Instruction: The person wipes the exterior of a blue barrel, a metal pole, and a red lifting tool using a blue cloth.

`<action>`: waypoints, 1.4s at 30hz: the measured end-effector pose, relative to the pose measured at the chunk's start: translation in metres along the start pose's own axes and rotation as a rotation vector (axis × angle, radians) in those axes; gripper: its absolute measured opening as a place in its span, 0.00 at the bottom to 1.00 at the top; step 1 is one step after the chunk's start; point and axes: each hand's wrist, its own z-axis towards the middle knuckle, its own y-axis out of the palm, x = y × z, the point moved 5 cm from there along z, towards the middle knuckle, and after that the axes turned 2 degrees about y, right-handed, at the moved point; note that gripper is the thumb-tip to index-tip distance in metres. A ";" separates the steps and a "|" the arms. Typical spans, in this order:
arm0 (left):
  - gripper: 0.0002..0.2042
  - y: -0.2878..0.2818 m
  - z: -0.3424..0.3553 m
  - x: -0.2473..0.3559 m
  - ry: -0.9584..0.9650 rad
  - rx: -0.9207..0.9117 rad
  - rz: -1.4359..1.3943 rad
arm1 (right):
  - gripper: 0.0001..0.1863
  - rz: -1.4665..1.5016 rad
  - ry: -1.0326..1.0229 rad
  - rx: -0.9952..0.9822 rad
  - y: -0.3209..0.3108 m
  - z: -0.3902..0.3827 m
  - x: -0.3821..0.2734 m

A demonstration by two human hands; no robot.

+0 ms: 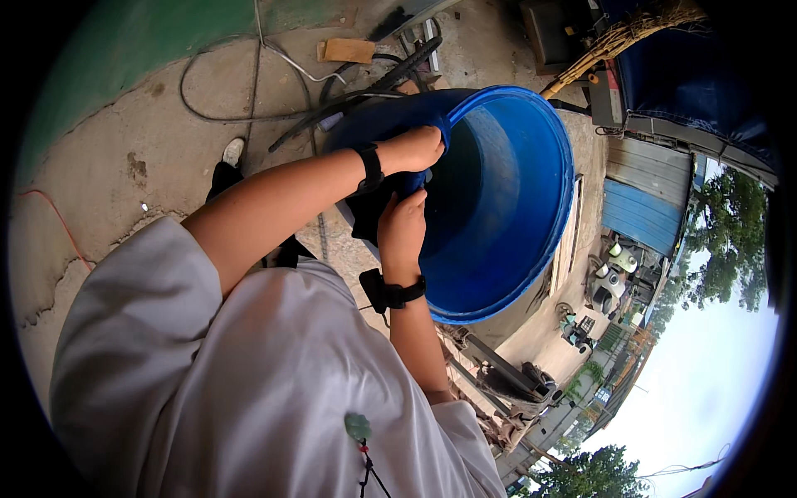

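Nearest, the person's pale shirt point(274, 382) fills the lower part of the view, its sleeves covering both upper arms, with a green pendant point(358, 427) hanging on a cord that runs out at the lower edge. Black bands circle both wrists. The left hand point(413, 151) is closed in a fist on dark blue material point(411, 181), and the right hand point(403, 228) is curled around the same material just nearer; the fingertips of both are turned away and hidden. This material lies at the near side of a large blue barrel point(523, 212), mostly covered by the hands, and whether it is cloth or something stiffer cannot be told. The barrel's mouth is open, but deep shade leaves its bottom unreadable, and the hands and forearms block part of its near rim. To the left, a light shoe point(233, 151) shows only in part beyond the left arm. Farther off, dark hoses point(390, 81) tangle near a tan block point(349, 51); to the right, a straw bundle point(627, 46) is partly lost against dark shapes. Farthest right, small, indistinct scooters point(610, 282) stand before trees point(735, 228) cropped by the fisheye's black border.
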 end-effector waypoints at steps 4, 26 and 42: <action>0.18 -0.014 0.065 0.002 0.164 -0.056 0.124 | 0.16 0.065 0.108 0.063 0.008 0.063 -0.008; 0.16 0.002 0.179 0.038 0.260 -0.365 0.341 | 0.22 0.160 0.540 0.114 0.006 0.190 0.017; 0.20 -0.004 0.002 -0.002 0.115 0.077 0.173 | 0.20 -0.053 0.087 0.097 0.008 -0.021 0.012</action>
